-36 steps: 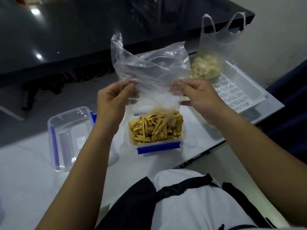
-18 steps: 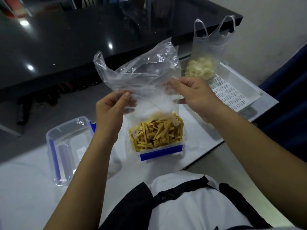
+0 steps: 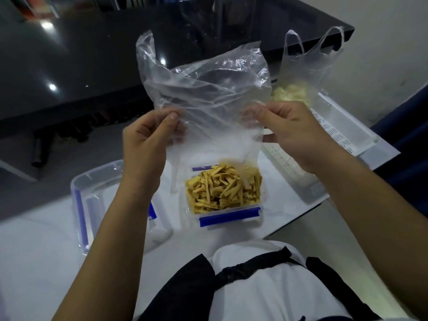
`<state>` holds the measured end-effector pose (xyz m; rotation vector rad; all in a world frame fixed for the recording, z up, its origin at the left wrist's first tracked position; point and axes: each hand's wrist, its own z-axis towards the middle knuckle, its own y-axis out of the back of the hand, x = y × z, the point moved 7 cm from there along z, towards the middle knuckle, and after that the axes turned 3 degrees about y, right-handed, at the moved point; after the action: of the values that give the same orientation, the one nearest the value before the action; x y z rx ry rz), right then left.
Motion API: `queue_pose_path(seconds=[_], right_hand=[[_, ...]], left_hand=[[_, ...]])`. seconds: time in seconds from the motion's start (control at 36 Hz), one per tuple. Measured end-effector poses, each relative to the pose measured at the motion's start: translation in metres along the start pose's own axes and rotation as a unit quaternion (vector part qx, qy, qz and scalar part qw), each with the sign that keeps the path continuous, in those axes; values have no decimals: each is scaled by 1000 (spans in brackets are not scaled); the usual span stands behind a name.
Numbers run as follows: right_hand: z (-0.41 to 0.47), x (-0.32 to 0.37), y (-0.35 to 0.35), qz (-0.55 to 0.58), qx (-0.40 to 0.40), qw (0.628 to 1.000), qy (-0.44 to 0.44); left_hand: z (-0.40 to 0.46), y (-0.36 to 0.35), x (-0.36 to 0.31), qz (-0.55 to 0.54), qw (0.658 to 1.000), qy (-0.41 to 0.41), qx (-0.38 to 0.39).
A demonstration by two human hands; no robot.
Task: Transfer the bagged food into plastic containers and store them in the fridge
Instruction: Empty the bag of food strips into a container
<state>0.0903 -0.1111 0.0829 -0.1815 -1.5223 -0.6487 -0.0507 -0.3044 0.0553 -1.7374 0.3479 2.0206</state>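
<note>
Clear plastic bag (image 3: 203, 107), nearly emptied, hangs over the container (image 3: 223, 193) of yellow strips. Left hand (image 3: 148, 144) and right hand (image 3: 294, 133) each pinch its sides. Limp, slippery film (weightless now); best gripped by bunching edges.

**Bag lifted clear**

Now raised higher above the container (image 3: 223, 193) than a second ago: clear bag (image 3: 203, 100), pinched by left hand (image 3: 148, 144) and right hand (image 3: 294, 133); strips (image 3: 222, 188) more exposed, no longer draped by film.
</note>
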Motion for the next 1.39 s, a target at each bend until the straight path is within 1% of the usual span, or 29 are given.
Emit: queue_pose_path(seconds=[0.14, 0.31, 0.42, 0.5, 0.56, 0.67, 0.78, 0.89, 1.03, 1.08, 1.14, 1.19, 1.25, 1.28, 1.33, 1.39], right_hand=[[-1, 2, 7, 3, -11, 1000, 10], [-4, -11, 32, 17, -101, 994, 26], [-4, -31, 40, 45, -107, 993, -19], [-7, -35, 56, 80, -132, 988, -18], [-9, -33, 67, 98, -140, 985, -13], [-10, -45, 98, 138, -180, 973, -45], [-12, -64, 140, 117, -216, 967, -68], [-13, -94, 190, 85, -249, 959, -108], [-4, -129, 251, -5, -260, 953, -155], [3, -141, 270, -41, -259, 949, -174], [13, -153, 286, -75, -248, 949, -181], [23, -165, 298, -130, -225, 949, -180], [36, -175, 304, -195, -194, 946, -173], [42, -177, 304, -228, -179, 945, -154], [54, -172, 295, -297, -145, 941, -72], [64, -172, 273, -372, -77, 925, 4]], left_hand=[[1, -4, -3, 5, 1000, -3, 3], [-5, -12, -3, -2, 1000, 6, -5], [-3, -26, 4, 18, 999, 38, 19], [-2, -38, 2, 1, 999, 41, 26], [-1, -52, 1, -16, 998, 44, 47], [0, -91, 7, -39, 993, 78, 76], [-5, -137, 19, -43, 987, 106, 112], [-4, -185, 46, -37, 979, 158, 124], [-9, -244, 77, 48, 966, 177, 185], [-11, -261, 86, 82, 960, 186, 192], [-12, -271, 90, 115, 958, 191, 180], [-8, -278, 87, 166, 960, 163, 158], [-2, -284, 79, 237, 957, 95, 139], [2, -289, 75, 274, 951, 50, 136], [8, -308, 68, 353, 923, -39, 147], [13, -334, 72, 453, 867, -107, 176]])
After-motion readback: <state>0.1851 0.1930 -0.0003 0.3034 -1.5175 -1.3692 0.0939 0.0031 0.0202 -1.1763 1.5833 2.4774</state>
